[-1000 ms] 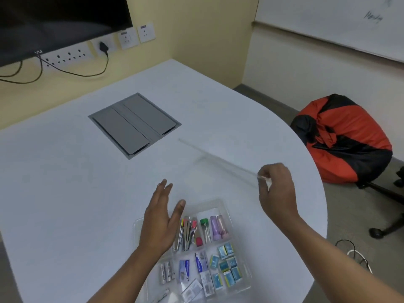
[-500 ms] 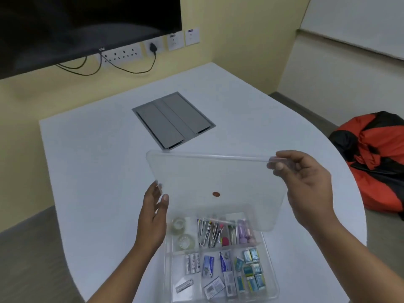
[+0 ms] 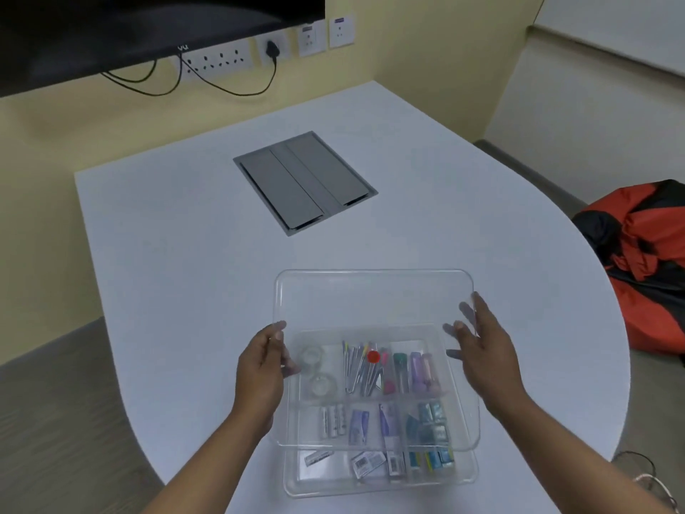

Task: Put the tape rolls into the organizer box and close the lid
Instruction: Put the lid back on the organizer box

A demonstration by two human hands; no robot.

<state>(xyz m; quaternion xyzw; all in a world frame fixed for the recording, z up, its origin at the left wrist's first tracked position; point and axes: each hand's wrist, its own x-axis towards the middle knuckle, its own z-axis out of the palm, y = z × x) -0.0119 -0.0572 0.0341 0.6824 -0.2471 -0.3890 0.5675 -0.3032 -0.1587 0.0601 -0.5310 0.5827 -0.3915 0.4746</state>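
Note:
A clear plastic organizer box (image 3: 378,485) sits at the near edge of the white table. Two clear tape rolls (image 3: 318,372) lie in its upper left compartment. Pens, markers, batteries and small packets fill the other compartments. The clear lid (image 3: 370,298) hovers flat just above the box, shifted a little away from me, with a red dot on it. My left hand (image 3: 261,369) grips the lid's left edge. My right hand (image 3: 482,350) holds its right edge, fingers spread along the rim.
A grey cable hatch (image 3: 304,181) is set into the white table (image 3: 178,276) beyond the box. Wall sockets (image 3: 218,61) and a dark screen (image 3: 111,27) hang on the far wall. A red and black beanbag (image 3: 645,261) lies on the floor at the right.
The lid has come from being tilted up in front of me to lying flat over the box. My left hand has moved onto its left edge. The view has shifted down and left.

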